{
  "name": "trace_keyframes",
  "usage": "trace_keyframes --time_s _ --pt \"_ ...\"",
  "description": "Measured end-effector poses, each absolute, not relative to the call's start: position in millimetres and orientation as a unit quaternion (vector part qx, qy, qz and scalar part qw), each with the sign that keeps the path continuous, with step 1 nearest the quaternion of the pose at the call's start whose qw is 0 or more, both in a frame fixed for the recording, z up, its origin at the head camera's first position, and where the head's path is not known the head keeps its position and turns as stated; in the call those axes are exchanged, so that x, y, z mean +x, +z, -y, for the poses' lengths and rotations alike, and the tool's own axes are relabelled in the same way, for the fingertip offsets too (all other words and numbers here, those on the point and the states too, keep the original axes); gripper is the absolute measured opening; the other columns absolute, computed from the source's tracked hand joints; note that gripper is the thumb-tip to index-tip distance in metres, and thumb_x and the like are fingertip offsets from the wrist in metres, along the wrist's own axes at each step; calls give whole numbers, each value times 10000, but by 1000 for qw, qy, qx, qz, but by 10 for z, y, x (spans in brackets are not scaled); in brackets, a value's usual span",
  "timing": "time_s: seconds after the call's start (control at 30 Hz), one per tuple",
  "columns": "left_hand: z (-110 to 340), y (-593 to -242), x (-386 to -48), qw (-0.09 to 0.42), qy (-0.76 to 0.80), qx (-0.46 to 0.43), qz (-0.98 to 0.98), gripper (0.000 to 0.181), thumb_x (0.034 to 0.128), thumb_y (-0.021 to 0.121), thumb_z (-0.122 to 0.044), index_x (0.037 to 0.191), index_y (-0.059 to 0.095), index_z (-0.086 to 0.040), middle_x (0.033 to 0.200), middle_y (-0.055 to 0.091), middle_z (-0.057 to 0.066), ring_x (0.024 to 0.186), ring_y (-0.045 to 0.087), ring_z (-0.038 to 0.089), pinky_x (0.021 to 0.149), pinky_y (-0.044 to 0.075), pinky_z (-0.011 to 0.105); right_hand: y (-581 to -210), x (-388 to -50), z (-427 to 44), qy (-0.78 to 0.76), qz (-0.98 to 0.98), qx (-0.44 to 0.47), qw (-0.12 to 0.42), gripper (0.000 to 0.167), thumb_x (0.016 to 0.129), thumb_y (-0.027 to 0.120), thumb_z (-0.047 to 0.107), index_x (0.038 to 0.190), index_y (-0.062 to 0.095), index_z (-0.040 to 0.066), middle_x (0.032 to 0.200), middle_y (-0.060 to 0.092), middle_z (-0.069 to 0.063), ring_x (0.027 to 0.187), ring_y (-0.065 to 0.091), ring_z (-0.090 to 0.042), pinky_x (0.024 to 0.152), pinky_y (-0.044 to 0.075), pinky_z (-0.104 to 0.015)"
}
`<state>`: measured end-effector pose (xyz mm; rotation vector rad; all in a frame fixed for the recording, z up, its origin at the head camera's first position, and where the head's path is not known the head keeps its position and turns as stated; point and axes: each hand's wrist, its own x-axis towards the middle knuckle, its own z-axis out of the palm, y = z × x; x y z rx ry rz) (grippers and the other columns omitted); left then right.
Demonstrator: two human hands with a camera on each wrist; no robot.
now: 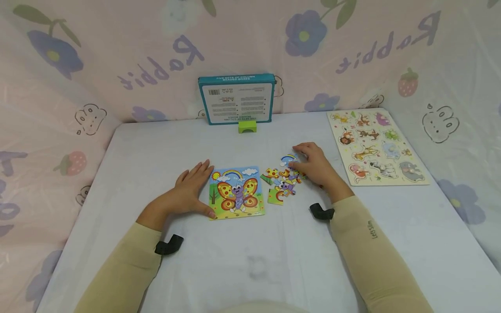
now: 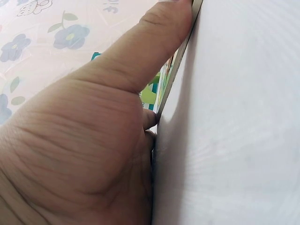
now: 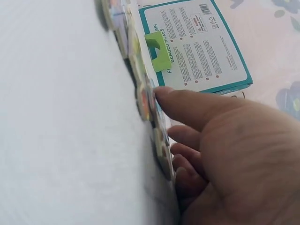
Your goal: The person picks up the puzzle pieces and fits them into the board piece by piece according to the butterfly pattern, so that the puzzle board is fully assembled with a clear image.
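Observation:
A butterfly picture puzzle board (image 1: 237, 193) lies flat on the white table. My left hand (image 1: 187, 190) is spread along its left side, thumb on the lower left corner and fingertips by the upper left corner; in the left wrist view the thumb (image 2: 154, 42) rests on the board's edge. Loose butterfly puzzle pieces (image 1: 285, 187) lie in an overlapping heap to the board's right. My right hand (image 1: 316, 167) is at the heap's upper right, its thumb touching a rainbow piece (image 1: 288, 159), fingers loosely bent. The right wrist view shows the thumb (image 3: 187, 104) against the pieces' edge.
A teal-edged box (image 1: 238, 100) stands upright at the back, with a green arched block (image 1: 247, 127) in front of it. An animal puzzle board (image 1: 377, 148) lies at the back right. Patterned cloth (image 1: 242, 39) hangs behind the table (image 1: 235, 269).

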<state>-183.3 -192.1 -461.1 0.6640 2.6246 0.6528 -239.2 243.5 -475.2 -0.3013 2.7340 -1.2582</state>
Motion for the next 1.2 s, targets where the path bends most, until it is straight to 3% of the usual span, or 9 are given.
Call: trace_keyframes --time_s 0.17,0.33,0.43,0.57,0.8,0.93,1.2 --pt "1920 -4608 -1829 176 232 236 -927 1522 643 989 -678 1749 150 -53 1821 -16 114 1656 -82 323 1268 -68 612 -4740 -2377 -2396 -404 -908 -98 56 504 1030 793 247 1445 655 -5 1612 395 -202 1556 244 -432 1254 213 -614" --pt "1916 -4598 -1823 177 234 235 -927 1519 644 990 -675 1749 152 -56 1821 -16 111 1656 -82 322 1270 -68 608 -4713 -2352 -2379 -435 -896 -76 54 453 1031 788 189 1395 614 -16 1560 428 -216 1498 317 -398 1245 245 -579" --pt "1915 -4602 -1822 176 233 234 -927 1516 646 992 -670 1749 154 -56 1821 -13 111 1656 -79 321 1270 -67 606 -4713 -2341 -2372 -463 -883 -62 42 422 1030 788 167 1357 584 -5 1432 515 -207 1329 451 -368 1153 352 -537" --pt "1915 -4601 -1818 175 236 234 -927 1513 646 996 -662 1746 161 -46 1820 -6 121 1656 -74 330 1269 -66 612 -4714 -2317 -2355 -497 -866 -50 16 338 1032 783 138 1292 608 11 1185 599 -162 1058 534 -316 936 439 -447" --pt "1917 -4605 -1815 168 241 236 -926 1503 652 996 -655 1741 169 -32 1819 4 135 1656 -66 342 1266 -59 625 -4700 -2277 -2278 -533 -843 -60 -42 238 1035 765 94 1243 679 18 1065 637 -119 871 571 -252 723 474 -297" --pt "1920 -4614 -1820 171 239 236 -926 1508 650 989 -670 1742 167 -35 1819 2 131 1656 -69 340 1266 -58 626 -4708 -2271 -2231 -564 -821 -72 -51 219 1080 701 84 1278 708 -10 1106 660 -152 889 665 -266 745 563 -250" --pt "1918 -4609 -1822 175 232 234 -928 1518 641 993 -668 1749 156 -54 1821 -3 117 1656 -80 326 1269 -68 618 -4684 -2229 -2119 -610 -788 -68 -37 232 1085 706 100 1264 686 -44 1095 671 -197 936 743 -292 816 629 -324"
